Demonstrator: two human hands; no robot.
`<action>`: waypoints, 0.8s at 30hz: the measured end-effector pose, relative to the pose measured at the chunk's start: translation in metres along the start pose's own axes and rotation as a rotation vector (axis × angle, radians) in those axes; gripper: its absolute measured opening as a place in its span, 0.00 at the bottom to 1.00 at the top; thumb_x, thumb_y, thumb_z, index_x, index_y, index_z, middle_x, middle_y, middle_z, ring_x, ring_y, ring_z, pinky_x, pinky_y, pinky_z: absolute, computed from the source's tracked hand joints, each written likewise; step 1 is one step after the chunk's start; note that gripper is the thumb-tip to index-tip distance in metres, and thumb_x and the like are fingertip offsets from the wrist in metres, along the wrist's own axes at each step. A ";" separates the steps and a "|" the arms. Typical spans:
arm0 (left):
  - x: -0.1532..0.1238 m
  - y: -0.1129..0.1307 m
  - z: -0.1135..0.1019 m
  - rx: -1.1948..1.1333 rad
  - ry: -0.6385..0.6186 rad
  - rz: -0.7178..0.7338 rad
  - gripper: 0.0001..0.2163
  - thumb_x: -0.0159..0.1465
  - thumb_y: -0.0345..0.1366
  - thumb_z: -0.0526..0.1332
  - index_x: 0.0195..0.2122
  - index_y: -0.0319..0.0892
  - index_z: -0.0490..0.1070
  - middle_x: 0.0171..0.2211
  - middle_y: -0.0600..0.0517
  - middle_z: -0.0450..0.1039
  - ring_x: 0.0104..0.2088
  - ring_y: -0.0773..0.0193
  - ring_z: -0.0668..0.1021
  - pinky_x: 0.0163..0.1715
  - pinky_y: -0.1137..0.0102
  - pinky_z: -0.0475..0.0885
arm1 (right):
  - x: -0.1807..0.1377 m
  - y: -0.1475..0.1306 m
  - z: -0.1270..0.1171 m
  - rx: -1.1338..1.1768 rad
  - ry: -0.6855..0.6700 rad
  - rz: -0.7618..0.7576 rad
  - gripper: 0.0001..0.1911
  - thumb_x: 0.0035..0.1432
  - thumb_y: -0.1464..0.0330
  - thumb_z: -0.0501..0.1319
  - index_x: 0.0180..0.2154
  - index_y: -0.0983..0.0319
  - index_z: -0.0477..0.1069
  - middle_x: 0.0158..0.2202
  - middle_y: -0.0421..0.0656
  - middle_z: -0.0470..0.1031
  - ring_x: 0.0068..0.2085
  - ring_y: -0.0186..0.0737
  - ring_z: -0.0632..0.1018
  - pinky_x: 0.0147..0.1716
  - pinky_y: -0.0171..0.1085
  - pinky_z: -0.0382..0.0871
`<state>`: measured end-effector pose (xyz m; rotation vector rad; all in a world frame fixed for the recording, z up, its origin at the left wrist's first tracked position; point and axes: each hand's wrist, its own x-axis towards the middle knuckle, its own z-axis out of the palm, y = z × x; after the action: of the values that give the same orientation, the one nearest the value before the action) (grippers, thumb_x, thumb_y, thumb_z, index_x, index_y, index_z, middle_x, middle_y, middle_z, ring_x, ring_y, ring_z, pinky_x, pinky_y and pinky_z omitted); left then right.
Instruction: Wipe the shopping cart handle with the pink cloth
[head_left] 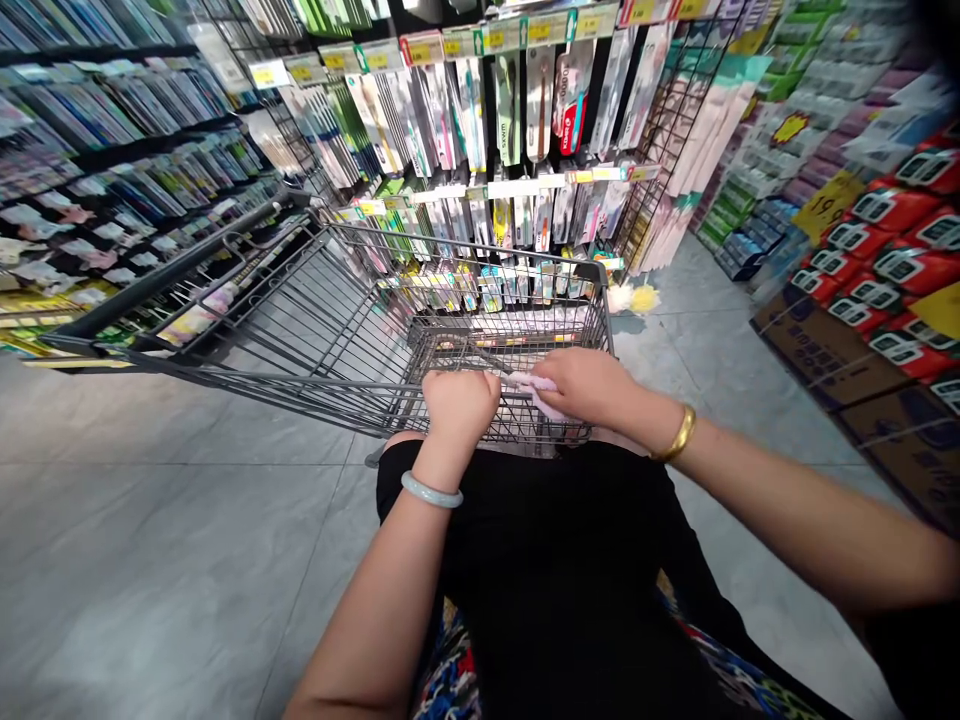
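Note:
A dark grey wire shopping cart point(330, 340) stands right in front of me, its handle end to the left. My left hand point(460, 402) is closed around the near top rim of its basket, with a pale bangle on that wrist. Close to its right, my right hand point(581, 387) is closed on a pale lilac cloth point(546, 398), which lies against the same rim. Part of the cloth is hidden under the fingers. A gold bracelet circles my right wrist. Through the wires the basket's bottom shows.
Beyond the cart, a rack of packaged toothbrushes point(480, 110) rises close to its far side. Shelves of packed goods point(127, 120) run along the left. At right, red packages point(885, 240) are stacked on cardboard boxes point(825, 350). Grey tiled floor point(187, 540) lies around.

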<state>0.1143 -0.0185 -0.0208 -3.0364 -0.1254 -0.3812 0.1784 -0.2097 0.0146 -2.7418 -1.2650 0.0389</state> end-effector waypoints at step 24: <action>0.015 0.006 -0.009 -0.035 -0.060 0.087 0.28 0.71 0.44 0.40 0.35 0.38 0.78 0.33 0.41 0.79 0.36 0.54 0.79 0.36 0.63 0.61 | -0.006 0.018 0.049 -0.120 0.446 0.058 0.24 0.69 0.55 0.45 0.39 0.62 0.74 0.37 0.49 0.72 0.40 0.44 0.66 0.37 0.40 0.51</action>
<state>0.1270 -0.0240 -0.0084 -3.0758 0.0103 -0.2892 0.1843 -0.2209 -0.0364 -2.6660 -1.0896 -0.6242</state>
